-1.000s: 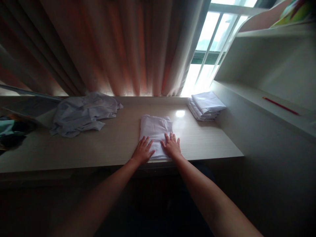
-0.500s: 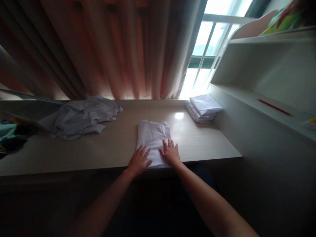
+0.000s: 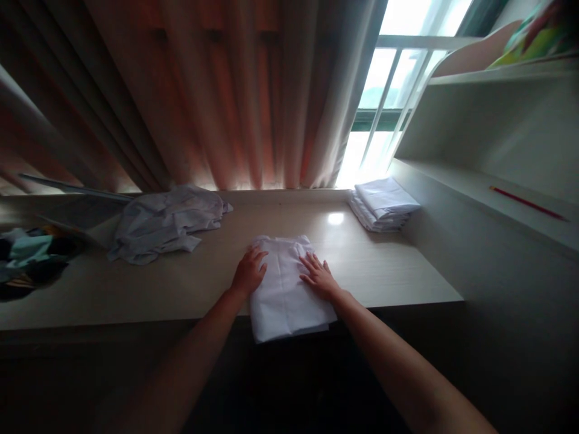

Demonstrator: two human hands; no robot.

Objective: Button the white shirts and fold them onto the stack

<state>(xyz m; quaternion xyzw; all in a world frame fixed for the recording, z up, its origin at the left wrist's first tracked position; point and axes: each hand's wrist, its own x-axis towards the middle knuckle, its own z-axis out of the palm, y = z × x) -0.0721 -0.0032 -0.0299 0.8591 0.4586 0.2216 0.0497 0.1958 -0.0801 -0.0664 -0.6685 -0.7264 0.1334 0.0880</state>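
A folded white shirt [image 3: 284, 283] lies at the front of the desk, its near end jutting past the edge. My left hand [image 3: 250, 269] rests along the shirt's left side with the thumb apart and the fingers slightly bent. On the right half of the cloth, my right hand [image 3: 320, 276] lies flat with spread fingers. A crumpled heap of white clothing [image 3: 167, 223] sits farther back to the left. In the back right corner stands a neat stack of folded white garments [image 3: 384, 204].
The pale wooden desk [image 3: 217, 283] ends at a side panel with a shelf [image 3: 452, 175], where a red pencil [image 3: 529, 203] lies. Dark and light items [image 3: 34, 262] crowd the far left. Behind hang long curtains [image 3: 226, 90] beside a bright window [image 3: 380, 90].
The shirt has come nearer to me and now sticks out over the desk edge. My left hand has moved farther up its left side. The whole view has shifted slightly.
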